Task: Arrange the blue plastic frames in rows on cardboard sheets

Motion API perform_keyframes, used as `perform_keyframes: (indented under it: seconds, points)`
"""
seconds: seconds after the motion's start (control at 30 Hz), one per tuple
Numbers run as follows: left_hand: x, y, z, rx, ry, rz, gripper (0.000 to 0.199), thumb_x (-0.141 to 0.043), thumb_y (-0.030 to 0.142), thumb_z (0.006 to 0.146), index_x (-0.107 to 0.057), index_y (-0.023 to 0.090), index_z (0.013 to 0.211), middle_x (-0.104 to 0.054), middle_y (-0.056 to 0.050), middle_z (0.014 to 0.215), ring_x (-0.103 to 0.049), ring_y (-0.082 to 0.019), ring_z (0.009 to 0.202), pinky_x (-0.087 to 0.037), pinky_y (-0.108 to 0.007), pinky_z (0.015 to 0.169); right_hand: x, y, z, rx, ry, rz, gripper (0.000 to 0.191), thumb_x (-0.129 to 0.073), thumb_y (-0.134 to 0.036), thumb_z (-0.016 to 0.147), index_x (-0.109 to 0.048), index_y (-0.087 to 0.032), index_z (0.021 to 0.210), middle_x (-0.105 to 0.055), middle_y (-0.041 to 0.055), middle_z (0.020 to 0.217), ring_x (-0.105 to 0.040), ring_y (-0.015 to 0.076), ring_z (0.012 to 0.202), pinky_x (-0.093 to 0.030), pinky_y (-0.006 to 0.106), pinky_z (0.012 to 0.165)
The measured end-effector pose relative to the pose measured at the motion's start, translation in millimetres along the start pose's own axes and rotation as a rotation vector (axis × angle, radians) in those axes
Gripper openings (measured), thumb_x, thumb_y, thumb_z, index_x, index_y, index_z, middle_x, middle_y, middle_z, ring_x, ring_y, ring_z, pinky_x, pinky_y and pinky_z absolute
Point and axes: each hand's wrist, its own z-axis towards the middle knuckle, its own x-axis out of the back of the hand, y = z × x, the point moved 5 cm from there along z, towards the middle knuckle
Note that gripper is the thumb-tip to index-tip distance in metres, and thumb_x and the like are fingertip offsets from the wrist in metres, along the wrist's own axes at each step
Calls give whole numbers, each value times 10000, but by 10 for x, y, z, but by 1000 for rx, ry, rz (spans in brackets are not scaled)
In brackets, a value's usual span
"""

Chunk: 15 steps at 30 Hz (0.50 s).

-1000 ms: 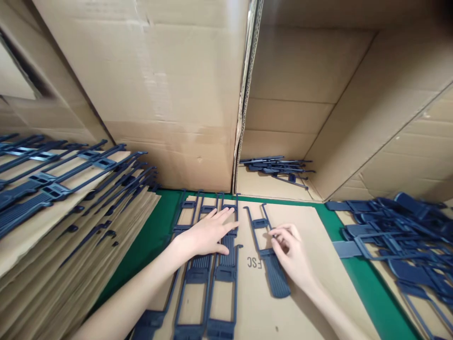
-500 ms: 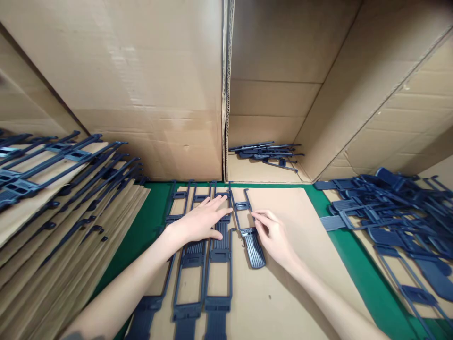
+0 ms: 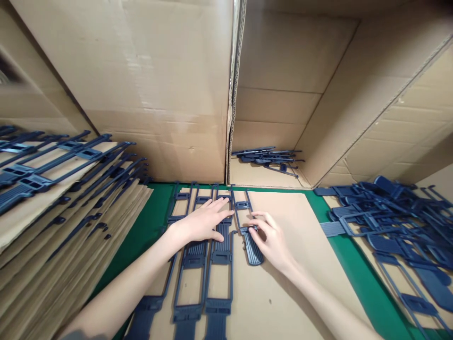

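1. several dark blue frames [image 3: 220, 257] lie side by side in rows on a brown cardboard sheet [image 3: 283, 293], which rests on a green tabletop [image 3: 341, 248].
2. the left hand [image 3: 201, 222] lies palm down across those rows, its fingers spread wide and gripping nothing.
3. the right hand [image 3: 272, 241] is at a single frame [image 3: 254, 250] just right of the rows. its fingers are curled, with the thumb at the middle crossbar; whether they pinch the frame or only touch it, i cannot tell.
4. that single frame is on the sheet, slightly slanted, its ribbed end toward the person and its two prongs pointing away.
5. at the left rises a stack of cardboard layers [image 3: 60, 278], with more blue frames on top and sticking out between the layers.
6. at the right, a jumbled pile of blue parts [image 3: 399, 236] lies overlapping.
7. beyond the sheet, an open cardboard box [image 3: 357, 118] has a small heap of thin blue parts [image 3: 271, 156] on its floor.
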Motion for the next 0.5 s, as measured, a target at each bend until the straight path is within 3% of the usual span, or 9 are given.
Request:
perform_keyframes:
  seconds: [0.17,0.3,0.5]
  points:
    - [-16,-26,-5,-4,10,0,795,-775,336,717,-384,221,1400,-124,-172,1530,-86,-290,1419,-163,-456,1131,-40,-118,-47,153,-91,-93,161,-529,-220,883,-594,-217,1030,-589,79,1043,-538,234,970,-444,409,838]
    - [-27,-33,-2,-14,25,-16,810,-778,338,713,-372,237,1407,-126,-160,1532,-89,-292,1420,-161,-463,1132,9,-43,-40,115,-74,-104,160,-510,-238,903,-600,-220,1034,-604,80,1001,-544,236,941,-442,409,819]
    - [-54,-51,0,-24,50,-24,791,-764,348,726,-369,248,1404,-131,-142,1537,-86,-276,1423,-149,-445,1138,33,-2,-22,129,-81,-124,251,-489,-242,919,-580,-220,1152,-585,99,1111,-520,257,1030,-438,441,856]
